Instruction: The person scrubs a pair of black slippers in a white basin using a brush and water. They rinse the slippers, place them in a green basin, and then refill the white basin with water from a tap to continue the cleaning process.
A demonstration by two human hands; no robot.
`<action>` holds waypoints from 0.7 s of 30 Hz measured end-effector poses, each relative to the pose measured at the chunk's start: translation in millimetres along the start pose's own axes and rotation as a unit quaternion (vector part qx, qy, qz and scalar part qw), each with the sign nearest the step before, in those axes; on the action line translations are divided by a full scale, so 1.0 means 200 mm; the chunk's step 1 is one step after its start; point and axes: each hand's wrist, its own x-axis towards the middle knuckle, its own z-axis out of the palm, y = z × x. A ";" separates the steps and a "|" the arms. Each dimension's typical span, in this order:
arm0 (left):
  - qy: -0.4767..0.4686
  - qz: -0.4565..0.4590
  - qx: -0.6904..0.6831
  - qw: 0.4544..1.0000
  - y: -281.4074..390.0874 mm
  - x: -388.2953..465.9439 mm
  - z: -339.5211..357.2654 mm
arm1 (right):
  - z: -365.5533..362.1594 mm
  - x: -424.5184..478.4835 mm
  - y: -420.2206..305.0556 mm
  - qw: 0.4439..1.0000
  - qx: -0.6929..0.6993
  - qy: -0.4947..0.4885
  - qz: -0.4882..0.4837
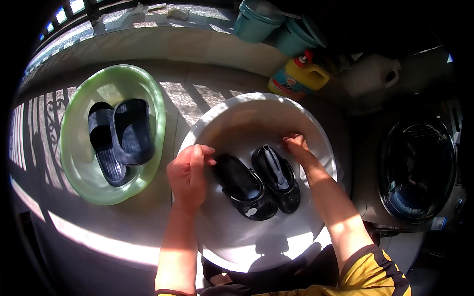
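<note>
A pair of black clogs [246,188] lies side by side on the floor of a large white basin [255,98]. Inside the right clog rests a slim grey object [276,168] with a narrow end; its kind is unclear. My left hand [188,174] is over the basin's left rim, beside the left clog, fingers curled together with nothing visible in them. Within the basin, my right hand [295,145] is near the far right wall, just beyond the right clog. Its fingertips are shadowed, so whether they hold anything is hidden.
To the left, a green basin [161,111] holds dark slides [133,137]. Behind the white basin stand a yellow jug [298,77] with a red cap, a pale jug [370,76] and teal buckets [255,24]. A front-loading washer door [416,170] is at the right.
</note>
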 end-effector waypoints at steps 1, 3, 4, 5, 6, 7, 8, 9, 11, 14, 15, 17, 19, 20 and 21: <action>-0.002 0.003 0.004 1.000 0.00 0.00 0.01 | -0.01 -0.05 0.06 0.952 -0.258 0.049 -0.157; 0.001 0.004 0.005 1.000 0.00 0.01 0.01 | 0.03 -0.10 0.09 0.849 -0.425 -0.033 -0.313; 0.004 0.005 0.009 1.000 0.00 0.00 0.00 | 0.07 -0.12 0.02 0.787 -0.503 -0.098 -0.344; 0.006 0.010 0.019 1.000 0.00 0.00 0.00 | 0.11 -0.12 -0.07 0.713 -0.573 -0.161 -0.371; 0.005 0.015 0.027 1.000 0.01 0.01 -0.01 | 0.14 -0.12 -0.18 0.644 -0.621 -0.222 -0.387; -0.001 0.020 0.030 0.999 0.00 0.01 0.00 | 0.16 -0.11 -0.29 0.571 -0.665 -0.278 -0.393; 0.002 0.018 0.037 0.999 0.00 0.01 0.00 | 0.20 -0.13 -0.41 0.600 -0.645 -0.292 -0.372; 0.006 0.014 0.045 0.999 0.00 0.01 0.00 | 0.24 -0.16 -0.50 0.628 -0.623 -0.308 -0.350; 0.004 0.014 0.047 0.999 0.00 0.01 0.00 | 0.19 -0.12 -0.55 0.452 -0.776 -0.248 -0.363; 0.005 0.018 0.039 0.999 -0.01 0.02 -0.01 | -0.13 -0.10 -0.26 0.363 -0.843 -0.230 -0.324; 0.007 0.013 0.028 1.000 0.00 0.02 0.00 | -0.24 -0.16 -0.13 0.359 -0.849 -0.252 -0.295; 0.012 0.002 0.015 1.000 0.01 0.01 0.00 | -0.36 -0.35 0.14 0.390 -0.830 -0.321 -0.236; 0.017 -0.004 0.016 1.000 0.01 0.01 -0.01 | -0.32 -0.61 0.34 0.512 -0.745 -0.398 -0.157; 0.011 -0.001 0.021 1.000 -0.01 0.01 -0.02 | -0.23 -0.75 0.33 0.503 -0.757 -0.403 -0.104; 0.011 -0.004 0.017 1.000 0.00 0.01 -0.01 | -0.19 -0.85 0.41 0.535 -0.712 -0.445 -0.099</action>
